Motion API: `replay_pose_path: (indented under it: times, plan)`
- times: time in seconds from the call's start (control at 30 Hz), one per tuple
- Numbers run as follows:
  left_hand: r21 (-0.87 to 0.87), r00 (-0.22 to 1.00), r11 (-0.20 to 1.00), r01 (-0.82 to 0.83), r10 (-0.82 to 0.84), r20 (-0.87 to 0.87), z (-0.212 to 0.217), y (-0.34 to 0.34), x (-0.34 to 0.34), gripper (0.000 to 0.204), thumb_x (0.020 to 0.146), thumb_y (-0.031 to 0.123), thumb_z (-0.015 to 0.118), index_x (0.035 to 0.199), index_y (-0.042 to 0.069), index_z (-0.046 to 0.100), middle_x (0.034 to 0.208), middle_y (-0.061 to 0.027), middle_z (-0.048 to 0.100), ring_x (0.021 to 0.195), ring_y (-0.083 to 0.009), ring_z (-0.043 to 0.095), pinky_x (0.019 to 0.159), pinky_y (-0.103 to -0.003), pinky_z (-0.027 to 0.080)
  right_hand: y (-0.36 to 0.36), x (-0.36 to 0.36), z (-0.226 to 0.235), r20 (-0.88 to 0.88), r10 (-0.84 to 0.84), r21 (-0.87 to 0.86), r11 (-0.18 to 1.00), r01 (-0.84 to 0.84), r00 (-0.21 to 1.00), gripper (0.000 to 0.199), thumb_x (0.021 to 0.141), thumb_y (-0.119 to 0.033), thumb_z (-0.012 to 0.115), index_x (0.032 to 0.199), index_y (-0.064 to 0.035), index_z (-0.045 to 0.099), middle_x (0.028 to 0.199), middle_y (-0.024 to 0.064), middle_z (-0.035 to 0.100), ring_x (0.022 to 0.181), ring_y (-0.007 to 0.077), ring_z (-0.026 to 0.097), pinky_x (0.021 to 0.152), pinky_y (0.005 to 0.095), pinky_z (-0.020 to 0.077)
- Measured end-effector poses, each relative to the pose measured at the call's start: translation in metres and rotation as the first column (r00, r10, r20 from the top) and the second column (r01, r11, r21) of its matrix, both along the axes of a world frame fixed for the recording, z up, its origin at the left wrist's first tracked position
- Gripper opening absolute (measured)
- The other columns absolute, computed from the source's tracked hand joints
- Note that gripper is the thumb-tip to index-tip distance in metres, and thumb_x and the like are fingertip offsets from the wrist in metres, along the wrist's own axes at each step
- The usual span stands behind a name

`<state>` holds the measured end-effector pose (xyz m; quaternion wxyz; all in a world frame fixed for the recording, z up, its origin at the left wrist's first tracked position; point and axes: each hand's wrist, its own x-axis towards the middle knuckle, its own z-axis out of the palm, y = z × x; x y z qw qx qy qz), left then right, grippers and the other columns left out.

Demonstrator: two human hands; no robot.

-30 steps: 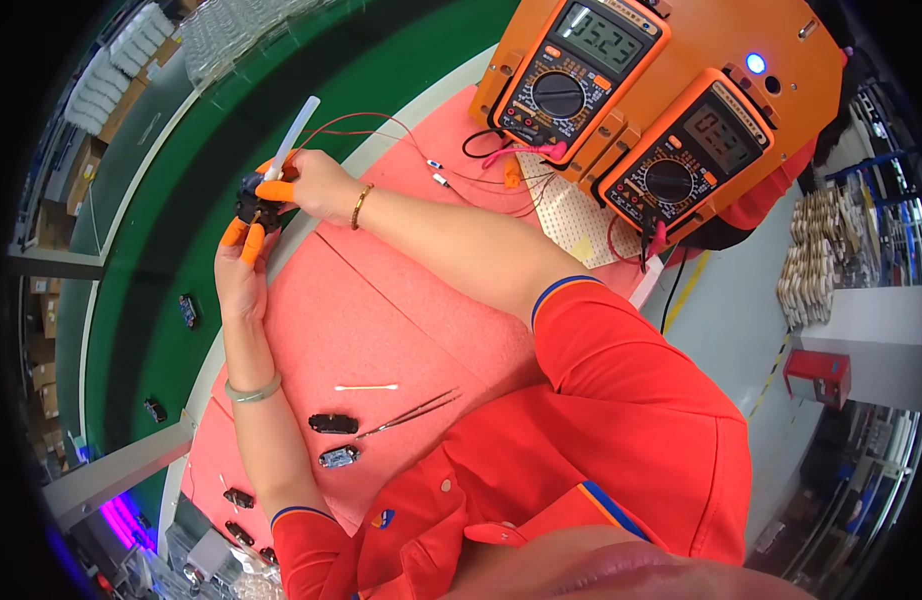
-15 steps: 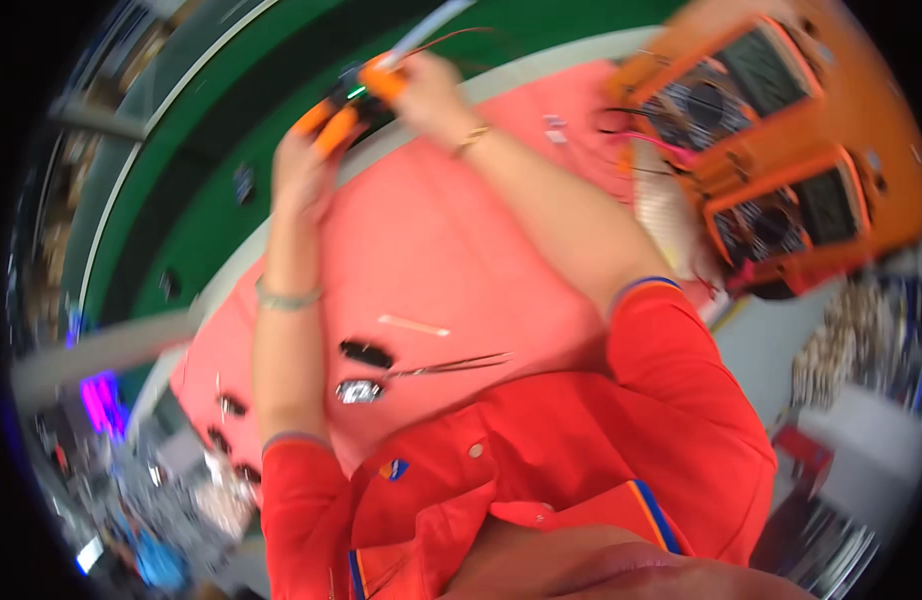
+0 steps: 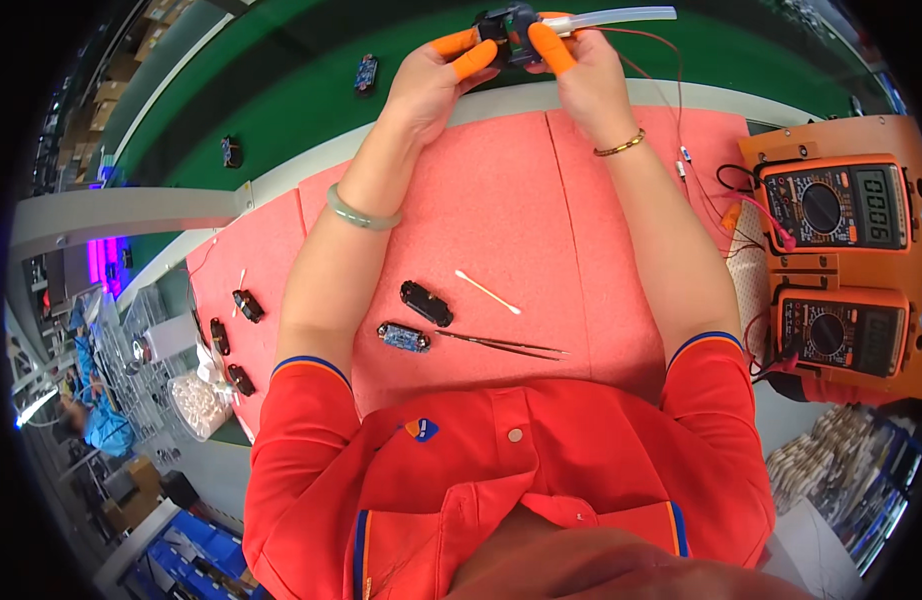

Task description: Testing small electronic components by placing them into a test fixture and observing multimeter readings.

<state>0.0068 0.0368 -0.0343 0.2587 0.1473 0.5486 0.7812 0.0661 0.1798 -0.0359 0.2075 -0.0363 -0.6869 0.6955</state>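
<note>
Both hands are held out over the far edge of the pink mat, with orange finger cots on their fingertips. My left hand (image 3: 428,90) is closed on the left side of a small black device (image 3: 509,30). My right hand (image 3: 593,85) grips that device's right side, its thumb pressed along it. From between the right fingers a translucent tube with a whitish end (image 3: 626,16) points right; the grip on it is partly hidden. Thin reddish wires (image 3: 671,70) run from there toward the multimeters. Nearer me lie a black housing (image 3: 426,302), a blue circuit board part (image 3: 403,337), tweezers (image 3: 506,345) and a cotton swab (image 3: 488,292).
Two orange multimeters (image 3: 836,205) stand in an orange holder at the right. Several small black parts (image 3: 247,305) lie on the mat's left side, near a bag of whitish pieces (image 3: 199,405). Beyond the mat runs a green belt (image 3: 301,130) carrying circuit board parts (image 3: 366,73). A grey post (image 3: 131,220) crosses at left.
The view has turned and sharpened, so the mat and multimeters sit differently in it. Both hands still hold the device, now farther right in view. A green light seen on it earlier no longer shows.
</note>
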Motion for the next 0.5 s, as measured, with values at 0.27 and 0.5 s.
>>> replay_pose_path:
  times: [0.27,0.5]
  plan:
    - [0.027,0.990,0.997,-0.068,0.071,-0.126,-0.006,0.004,0.001,0.031,0.075,0.002,0.059,0.104,-0.002,0.050,0.096,-0.0090,0.055,0.084,-0.0150,0.055,0.074,-0.024,0.046,0.000,0.000,0.002,-0.018,-0.006,0.086,0.996,0.007,1.000,0.021,0.082,-0.008,0.050,0.101,0.0000,0.046,0.093,0.0074,0.054,0.081,0.0151,0.054,0.071,0.0279,0.0469]
    - [0.217,0.984,0.975,0.046,-0.007,-0.176,0.010,0.002,0.005,0.027,0.074,0.003,0.059,0.098,-0.002,0.049,0.098,-0.0119,0.055,0.086,-0.0158,0.055,0.073,-0.025,0.046,0.034,-0.003,0.001,-0.184,0.010,-0.476,0.874,-0.098,0.983,0.022,0.082,-0.008,0.050,0.102,0.0013,0.046,0.095,0.0092,0.054,0.083,0.0175,0.055,0.075,0.0321,0.0472]
